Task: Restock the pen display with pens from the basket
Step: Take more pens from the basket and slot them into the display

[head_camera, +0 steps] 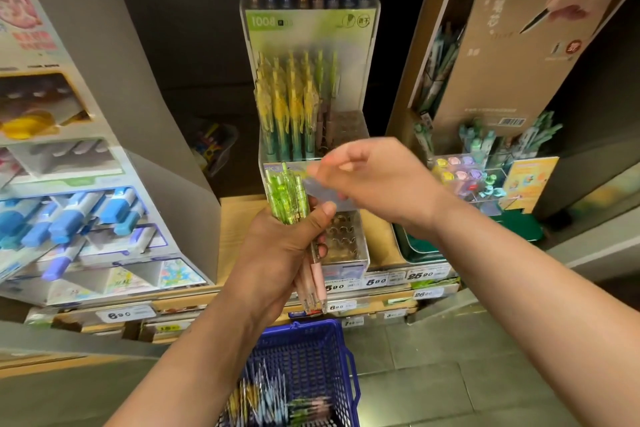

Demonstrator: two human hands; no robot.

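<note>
Midway: our L hand (277,246) grips green pens (285,194), R hand (377,180) grip unclear; display (341,236) at 12 part-empty, basket (304,350) at 6 stocked.

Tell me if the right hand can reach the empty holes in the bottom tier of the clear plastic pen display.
Probably yes. The right hand hovers just above those empty holes, which lie uncovered; the left hand and its bundle of green-topped clear pens sit beside them.

Green-capped pens (285,198) bunched upright (display (362,248) half-filled); basket (350,369) below.
</note>
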